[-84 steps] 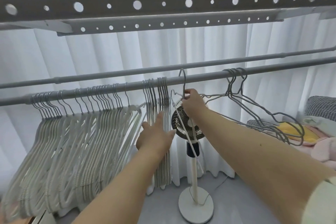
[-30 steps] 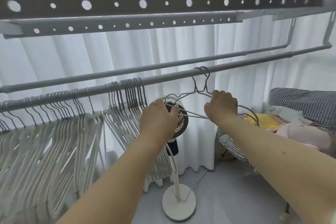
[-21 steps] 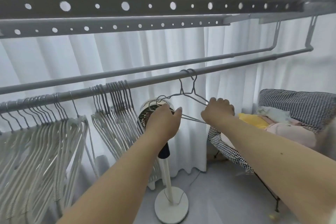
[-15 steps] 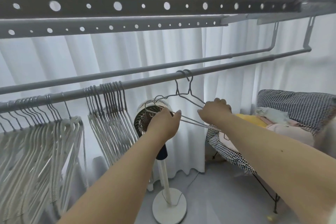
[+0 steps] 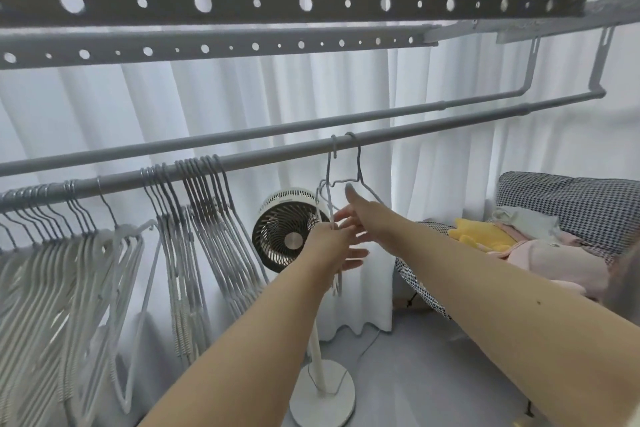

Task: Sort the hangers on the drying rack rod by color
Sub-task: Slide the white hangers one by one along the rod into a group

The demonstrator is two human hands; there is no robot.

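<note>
A grey rod runs across the drying rack. White hangers hang bunched at its left end, and a bunch of grey hangers hangs beside them. Further right, a few grey wire hangers hang apart from the rest, turned edge-on. My left hand pinches these hangers just below their shoulders. My right hand is beside them with its fingers straight, touching or nearly touching the wire.
A white standing fan stands behind the hangers, its base on the grey floor. A checked chair with a yellow toy and clothes is at right. White curtains hang behind. Perforated rack bars cross overhead.
The separate grey hangers have swung from side-on to edge-on. My right hand has let go of them and opened. My left hand now pinches them.
</note>
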